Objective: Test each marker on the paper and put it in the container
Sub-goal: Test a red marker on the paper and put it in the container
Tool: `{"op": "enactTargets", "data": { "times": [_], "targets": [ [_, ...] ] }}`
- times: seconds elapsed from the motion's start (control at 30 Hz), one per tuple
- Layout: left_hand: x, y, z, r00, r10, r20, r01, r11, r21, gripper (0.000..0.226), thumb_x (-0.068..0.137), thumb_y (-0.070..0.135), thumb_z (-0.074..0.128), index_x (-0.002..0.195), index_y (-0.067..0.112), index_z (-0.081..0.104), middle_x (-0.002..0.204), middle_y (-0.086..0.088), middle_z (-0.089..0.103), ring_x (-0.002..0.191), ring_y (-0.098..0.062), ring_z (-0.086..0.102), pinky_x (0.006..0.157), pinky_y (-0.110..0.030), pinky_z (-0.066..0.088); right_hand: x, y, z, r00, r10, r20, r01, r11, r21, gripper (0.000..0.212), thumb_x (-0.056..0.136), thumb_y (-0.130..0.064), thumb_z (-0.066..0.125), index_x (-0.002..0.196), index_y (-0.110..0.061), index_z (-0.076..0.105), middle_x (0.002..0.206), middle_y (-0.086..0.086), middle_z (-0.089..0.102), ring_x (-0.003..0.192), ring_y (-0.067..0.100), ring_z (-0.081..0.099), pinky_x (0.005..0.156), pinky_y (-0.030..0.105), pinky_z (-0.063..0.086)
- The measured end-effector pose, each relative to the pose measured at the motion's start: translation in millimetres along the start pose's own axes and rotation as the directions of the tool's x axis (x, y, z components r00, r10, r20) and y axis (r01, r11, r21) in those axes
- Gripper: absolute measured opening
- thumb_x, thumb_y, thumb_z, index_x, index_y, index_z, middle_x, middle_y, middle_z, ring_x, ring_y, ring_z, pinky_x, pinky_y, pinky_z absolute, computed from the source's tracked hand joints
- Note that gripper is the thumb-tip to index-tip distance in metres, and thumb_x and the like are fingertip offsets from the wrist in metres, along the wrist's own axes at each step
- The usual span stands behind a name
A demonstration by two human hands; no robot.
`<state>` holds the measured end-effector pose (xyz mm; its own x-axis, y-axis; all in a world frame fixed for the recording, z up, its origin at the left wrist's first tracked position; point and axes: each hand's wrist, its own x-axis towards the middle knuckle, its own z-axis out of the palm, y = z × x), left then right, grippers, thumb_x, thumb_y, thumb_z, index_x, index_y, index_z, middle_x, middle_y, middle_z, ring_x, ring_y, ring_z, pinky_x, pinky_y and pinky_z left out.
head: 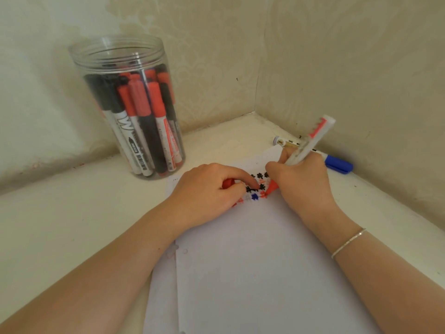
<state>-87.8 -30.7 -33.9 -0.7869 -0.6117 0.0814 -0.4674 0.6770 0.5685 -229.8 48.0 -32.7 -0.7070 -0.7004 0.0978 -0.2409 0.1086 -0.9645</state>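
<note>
My right hand (302, 183) holds a red marker (305, 148), tip on the paper (252, 261); my left hand (209, 189) grips its red cap (227, 183) beside that tip.

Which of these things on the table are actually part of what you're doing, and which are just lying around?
Part of the job:
red marker in the right hand
red cap in the left hand
paper with test marks
clear jar of markers
blue marker, probably awaiting its test

Just lying about:
small pale cylinder by the wall; I cannot tell what it is
</note>
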Motion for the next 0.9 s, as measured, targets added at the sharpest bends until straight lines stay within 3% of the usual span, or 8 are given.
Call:
{"op": "enactTargets", "data": {
  "times": [0.1,0.23,0.37,0.5,0.6,0.73,0.83,0.9],
  "targets": [
    [0.0,-2.1,0.5,1.0,-0.004,-0.013,0.003,0.998,-0.067,0.023,0.084,0.027,0.059,0.101,0.042,0.058,0.06,0.008,0.051,0.057,-0.007,0.048,0.058,-0.028,0.042,1.4,-3.7,-9.5,0.999,0.026,0.033,-0.035,0.947,0.319,0.025,0.079,-0.009,0.072,0.066,-0.01,0.051,0.056,0.008,0.059,0.036,0.009,0.045,0.038,0.018,0.038],
    [0.0,-3.2,1.3,0.999,-0.023,-0.042,0.018,0.992,-0.121,0.027,0.084,0.018,0.06,0.101,0.031,0.044,0.061,0.009,0.043,0.057,-0.011,0.042,0.064,-0.039,0.045,0.6,-8.5,-13.5,0.959,-0.01,0.283,-0.189,0.722,0.666,0.014,0.072,-0.02,0.068,0.074,-0.006,0.066,0.076,0.008,0.07,0.064,0.02,0.065,0.062,0.027,0.054],
    [-1.1,0.0,-0.1,0.999,-0.032,-0.037,0.027,0.99,-0.137,0.026,0.086,0.019,0.058,0.1,0.031,0.041,0.076,0.001,0.064,0.067,-0.021,0.056,0.069,-0.045,0.052,-3.3,-10.2,-6.8,0.944,-0.021,0.33,-0.198,0.763,0.615,0.019,0.088,-0.008,0.053,0.07,-0.003,0.054,0.058,0.012,0.059,0.042,0.022,0.053,0.044,0.028,0.045],
    [-2.1,1.9,-0.8,0.999,-0.028,-0.037,0.024,0.994,-0.106,0.021,0.086,0.021,0.057,0.098,0.03,0.043,0.076,0.0,0.064,0.07,-0.021,0.058,0.07,-0.045,0.051,-4.4,-7.7,-3.9,0.952,-0.055,0.3,-0.129,0.819,0.559,0.023,0.088,0.001,0.055,0.066,-0.002,0.048,0.056,0.015,0.057,0.039,0.021,0.051,0.041,0.027,0.042],
    [-3.2,2.9,-0.9,1.0,-0.008,-0.025,0.007,0.999,-0.054,0.017,0.084,0.027,0.058,0.094,0.031,0.045,0.073,0.003,0.063,0.07,-0.018,0.059,0.069,-0.041,0.05,-6.7,-5.7,-2.3,0.937,-0.09,0.337,-0.085,0.878,0.471,0.018,0.079,-0.006,0.068,0.07,0.001,0.054,0.057,0.015,0.061,0.043,0.021,0.055,0.043,0.027,0.043],
    [-6.3,1.1,-0.9,0.997,0.053,-0.059,-0.058,0.994,-0.096,0.007,0.082,0.038,0.047,0.087,0.033,0.046,0.07,0.009,0.06,0.066,-0.012,0.056,0.062,-0.036,0.047,-6.2,-6.4,-5.6,0.881,-0.098,0.462,-0.109,0.91,0.401,0.027,0.068,-0.02,0.076,0.077,0.003,0.063,0.069,0.016,0.067,0.057,0.02,0.061,0.053,0.026,0.05],
    [-7.6,-0.2,-0.4,0.982,0.129,-0.137,-0.146,0.982,-0.12,0.006,0.086,0.036,0.043,0.085,0.033,0.048,0.066,0.012,0.056,0.059,-0.009,0.05,0.054,-0.025,0.038,-4.0,-8.4,-10.9,0.843,-0.074,0.532,-0.246,0.827,0.505,0.035,0.078,-0.032,0.066,0.082,0.003,0.069,0.081,0.021,0.069,0.064,0.025,0.065,0.059,0.03,0.055],
    [-7.4,0.5,0.5,0.962,0.175,-0.21,-0.19,0.98,-0.053,0.013,0.088,0.037,0.038,0.082,0.031,0.049,0.064,0.012,0.053,0.057,-0.01,0.049,0.051,-0.02,0.032,-3.8,-10.0,-11.0,0.887,-0.062,0.458,-0.235,0.794,0.561,0.035,0.078,-0.031,0.061,0.085,0.003,0.068,0.078,0.021,0.068,0.057,0.026,0.062,0.053,0.03,0.053]
  ]
}}
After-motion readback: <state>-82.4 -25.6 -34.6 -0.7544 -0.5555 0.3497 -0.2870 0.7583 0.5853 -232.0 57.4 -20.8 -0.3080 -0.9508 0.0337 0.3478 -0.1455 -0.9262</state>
